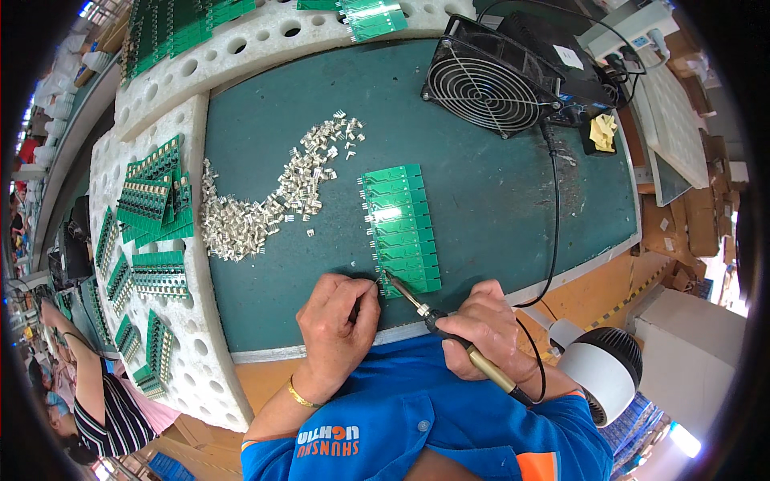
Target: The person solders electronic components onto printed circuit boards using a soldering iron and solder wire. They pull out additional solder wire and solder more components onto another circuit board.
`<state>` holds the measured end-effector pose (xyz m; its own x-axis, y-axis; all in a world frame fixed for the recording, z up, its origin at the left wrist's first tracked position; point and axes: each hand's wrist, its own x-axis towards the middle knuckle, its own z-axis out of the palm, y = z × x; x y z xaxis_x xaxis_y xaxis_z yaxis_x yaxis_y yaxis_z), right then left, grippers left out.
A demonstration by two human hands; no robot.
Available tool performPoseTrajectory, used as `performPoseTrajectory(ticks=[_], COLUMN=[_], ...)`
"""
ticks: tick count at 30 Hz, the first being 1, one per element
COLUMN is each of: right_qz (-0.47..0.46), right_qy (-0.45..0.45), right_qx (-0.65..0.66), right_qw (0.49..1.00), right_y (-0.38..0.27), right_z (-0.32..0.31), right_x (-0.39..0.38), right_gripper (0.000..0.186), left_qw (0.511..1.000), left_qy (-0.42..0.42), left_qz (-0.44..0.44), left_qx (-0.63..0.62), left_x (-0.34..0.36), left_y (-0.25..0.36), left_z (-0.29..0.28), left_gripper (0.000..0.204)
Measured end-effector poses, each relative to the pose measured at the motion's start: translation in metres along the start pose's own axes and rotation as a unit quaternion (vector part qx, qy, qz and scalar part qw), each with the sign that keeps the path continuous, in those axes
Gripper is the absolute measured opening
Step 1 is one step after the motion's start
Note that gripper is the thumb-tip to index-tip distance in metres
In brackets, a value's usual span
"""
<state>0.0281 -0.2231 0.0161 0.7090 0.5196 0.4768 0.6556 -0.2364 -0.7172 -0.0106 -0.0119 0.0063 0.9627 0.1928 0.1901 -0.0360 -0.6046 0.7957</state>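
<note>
A green circuit board panel [407,210] lies on the dark green work mat, small metal pins along its left edge. My right hand [489,330] grips a soldering iron [481,361] with a gold and black handle. Its metal tip reaches the lower left part of the board. Beside that same corner my left hand [341,321] is closed, thumb and fingers pinched together. Whatever sits in that pinch is too small to make out. Left of the board spreads a pile of small silvery connectors [241,228].
White foam sheets [204,353] at the left and back carry green boards [152,192]. A black fan [489,88] stands at the back right, near yellow sponge pieces [601,132]. The iron's black cable [555,216] crosses the mat's right side. Another person's arm [80,361] shows far left.
</note>
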Motion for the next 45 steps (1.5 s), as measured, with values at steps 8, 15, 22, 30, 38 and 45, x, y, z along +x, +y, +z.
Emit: performPoseTrajectory(ticks=[8,15,22,30,38,45], right_qz=[-0.002,-0.004,-0.004,-0.002,-0.006,0.002], right_qy=[0.001,0.011,0.013,0.034,0.041,0.034], right_qx=[-0.002,-0.011,-0.011,0.010,0.021,0.034], right_qw=[1.000,1.000,1.000,0.999,0.999,0.999], right_y=[0.001,0.000,0.000,0.003,0.002,0.002], right_z=[0.001,-0.002,-0.004,0.000,0.001,-0.001], right_x=[0.000,-0.003,-0.002,-0.003,-0.002,-0.004], right_gripper=[0.026,0.025,0.026,0.027,0.025,0.025], left_qw=[1.000,1.000,0.999,0.998,0.999,1.000], left_qy=[0.005,-0.004,0.013,0.010,0.002,-0.004], left_qz=[0.006,-0.026,-0.027,-0.053,-0.026,0.007], left_qx=[0.006,-0.010,-0.014,-0.032,-0.023,-0.004], left_x=[0.002,-0.001,-0.005,-0.007,-0.007,-0.006], left_y=[0.001,0.002,-0.001,0.001,0.001,0.001], left_z=[0.002,-0.002,-0.007,-0.009,-0.007,-0.005], left_gripper=[0.012,0.008,0.007,0.007,0.007,0.009])
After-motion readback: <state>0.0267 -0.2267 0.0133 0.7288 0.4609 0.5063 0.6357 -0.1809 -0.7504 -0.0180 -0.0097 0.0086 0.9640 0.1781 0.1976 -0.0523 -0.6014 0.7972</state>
